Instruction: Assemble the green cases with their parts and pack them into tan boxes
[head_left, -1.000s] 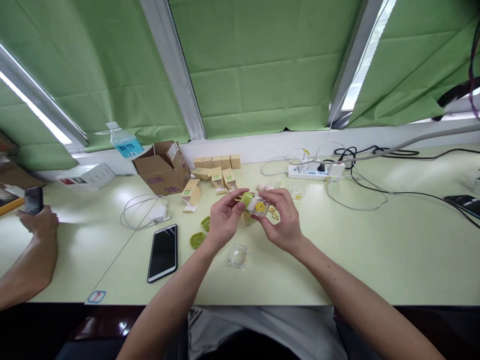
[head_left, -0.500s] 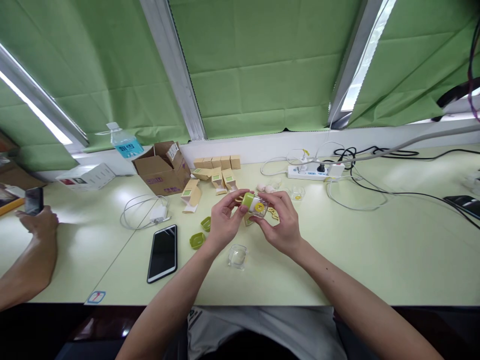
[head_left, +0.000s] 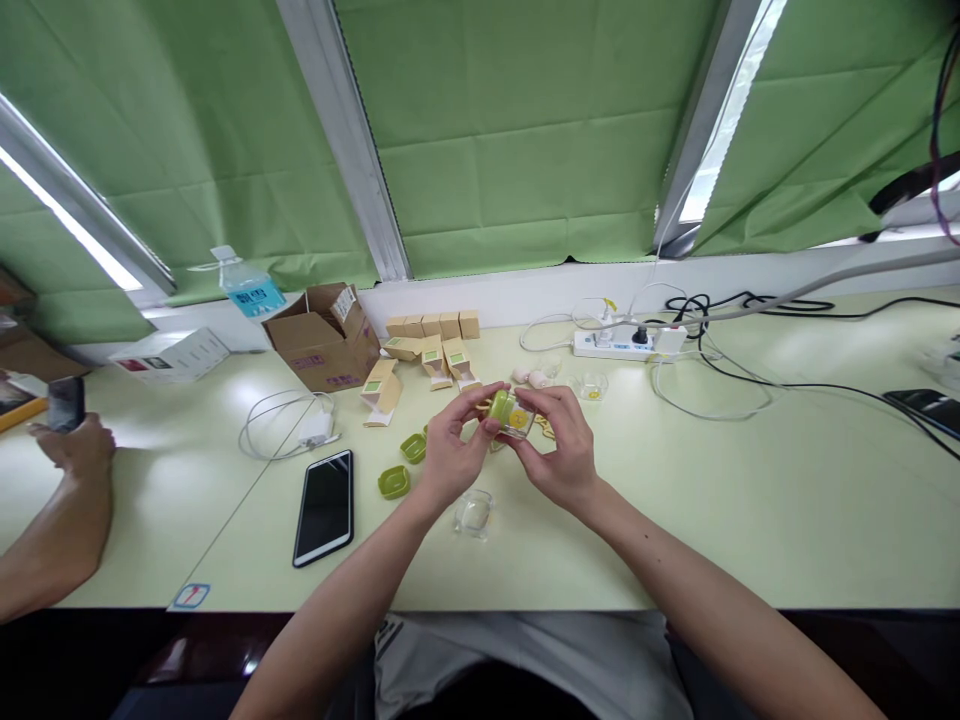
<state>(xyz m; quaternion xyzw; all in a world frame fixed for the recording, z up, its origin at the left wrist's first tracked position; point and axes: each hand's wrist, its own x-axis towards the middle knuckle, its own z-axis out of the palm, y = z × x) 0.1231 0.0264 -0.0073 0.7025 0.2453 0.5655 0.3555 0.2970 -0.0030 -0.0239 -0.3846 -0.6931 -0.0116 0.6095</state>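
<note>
Green cap [head_left: 500, 405] at a new angle

A green-ended clear box [head_left: 516, 416] is held tilted.

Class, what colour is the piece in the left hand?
The piece is green; see the head view.

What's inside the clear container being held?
A round yellow patch shows through or on the clear container; can't tell which. The right hand and the green piece in the left hand cover parts; anything there is hidden.
</note>
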